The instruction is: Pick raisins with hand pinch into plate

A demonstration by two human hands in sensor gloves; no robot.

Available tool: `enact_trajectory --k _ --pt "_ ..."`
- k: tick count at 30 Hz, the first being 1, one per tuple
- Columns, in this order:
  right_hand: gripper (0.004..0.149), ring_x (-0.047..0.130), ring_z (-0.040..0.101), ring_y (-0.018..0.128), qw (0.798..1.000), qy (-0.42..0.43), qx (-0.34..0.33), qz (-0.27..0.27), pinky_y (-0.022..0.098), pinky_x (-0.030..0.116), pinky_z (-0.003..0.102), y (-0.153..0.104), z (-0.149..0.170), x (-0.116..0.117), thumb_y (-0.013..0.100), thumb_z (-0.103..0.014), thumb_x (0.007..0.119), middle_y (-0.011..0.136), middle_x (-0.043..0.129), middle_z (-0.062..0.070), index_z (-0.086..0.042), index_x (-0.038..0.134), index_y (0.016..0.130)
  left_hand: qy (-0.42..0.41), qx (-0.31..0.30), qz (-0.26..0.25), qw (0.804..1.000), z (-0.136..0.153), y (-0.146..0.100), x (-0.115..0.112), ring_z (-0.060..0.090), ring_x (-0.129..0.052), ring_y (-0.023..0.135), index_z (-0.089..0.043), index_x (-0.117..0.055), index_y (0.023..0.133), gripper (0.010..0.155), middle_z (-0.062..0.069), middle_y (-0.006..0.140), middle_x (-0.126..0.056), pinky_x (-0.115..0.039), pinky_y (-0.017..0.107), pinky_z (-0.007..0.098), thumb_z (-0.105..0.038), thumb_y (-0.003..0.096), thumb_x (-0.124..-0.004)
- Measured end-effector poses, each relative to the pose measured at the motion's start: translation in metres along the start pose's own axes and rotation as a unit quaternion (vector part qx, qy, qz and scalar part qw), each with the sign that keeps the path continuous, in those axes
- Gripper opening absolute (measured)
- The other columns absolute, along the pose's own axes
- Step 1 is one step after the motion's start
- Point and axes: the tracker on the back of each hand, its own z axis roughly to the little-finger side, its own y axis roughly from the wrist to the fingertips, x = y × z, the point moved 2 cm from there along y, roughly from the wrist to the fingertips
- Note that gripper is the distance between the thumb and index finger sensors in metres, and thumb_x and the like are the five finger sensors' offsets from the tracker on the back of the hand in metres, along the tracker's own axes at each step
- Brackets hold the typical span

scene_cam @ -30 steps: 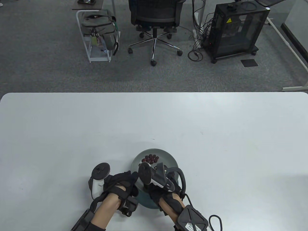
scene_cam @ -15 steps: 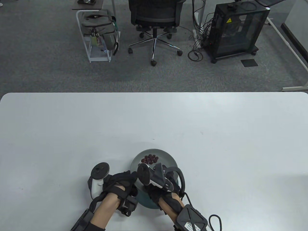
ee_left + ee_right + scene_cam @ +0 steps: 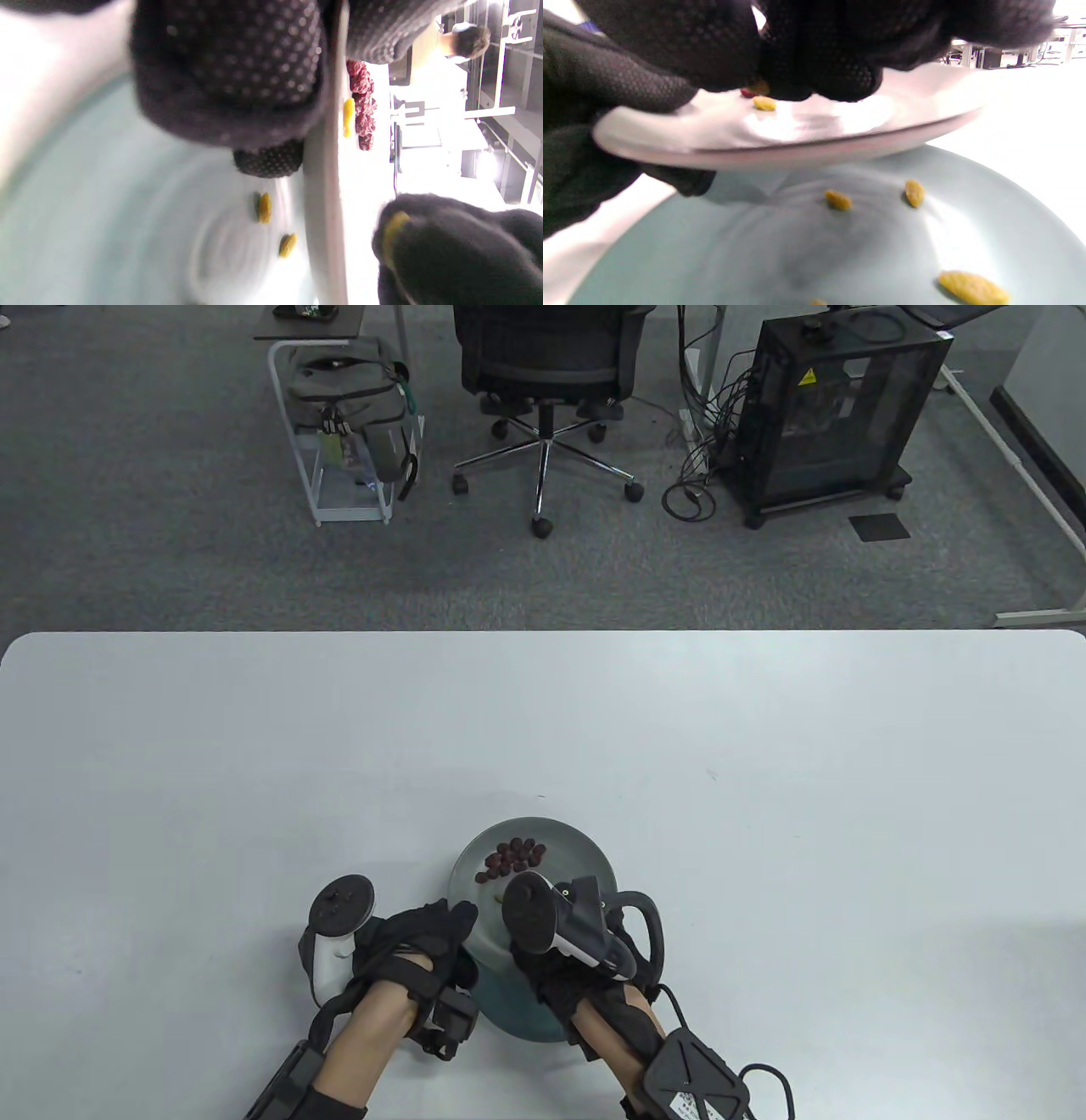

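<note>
Yellow raisins [image 3: 838, 200]: small, wrinkled, oval and golden; several lie scattered and apart on the teal plate [image 3: 882, 254], and one more [image 3: 764, 103] sits on the grey plate [image 3: 797, 144]
Grey plate: pale and shallow, held tilted above the near part of the teal plate and overlapping it; in the table view it [image 3: 585, 853] lies just ahead of my hands
Teal plate: lies on the tabletop [image 3: 764, 780] at the near edge, mostly covered by the grey plate and my wrists
Red dried fruit [image 3: 513, 855]: a dark, crinkled cluster at the far side of the grey plate, touching one another
My left hand [image 3: 416, 942]: grips the grey plate's left rim, gloved fingers [image 3: 229, 72] wrapped over the edge
My right hand [image 3: 445, 250]: fingertips drawn together over the grey plate, pinching a yellow raisin [image 3: 392, 233] that shows at the tips
In the way: the tracker [image 3: 560, 925] on my right hand hides its fingers and much of both plates from above; the left wrist view is blurred, with the grey plate seen edge-on
Around: office chair [image 3: 547, 356], backpack [image 3: 348, 390] on a white rack, and black cabinet [image 3: 836, 407] on the carpet beyond the tabletop
</note>
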Motion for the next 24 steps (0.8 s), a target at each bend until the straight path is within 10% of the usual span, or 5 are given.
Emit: enact_trajectory --k 14,24 --pt "0.047 0.093 0.026 0.044 1.0 0.003 -0.015 -0.004 0.035 0.084 0.042 -0.007 -0.004 -0.008 0.042 -0.044 0.091 0.065 0.099 0.011 -0.011 0.091 0.075 -0.053 0.009 -0.072 0.996 0.007 0.004 0.039 0.018 -0.106 0.015 0.008 -0.078 0.079 0.052 0.016 0.057 -0.111 -0.085 0.012 0.037 -0.035 0.0503 -0.077" --pt "0.047 0.093 0.026 0.044 0.996 -0.036 -0.021 -0.079 0.035 0.084 0.042 0.004 -0.014 0.032 0.042 -0.043 0.091 0.065 0.098 0.011 -0.01 0.09 0.076 -0.085 0.007 -0.108 0.99 0.007 0.001 0.061 0.019 -0.106 0.016 0.008 -0.077 0.079 0.052 0.016 0.057 -0.11 -0.085 0.012 0.037 -0.035 0.0505 -0.077"
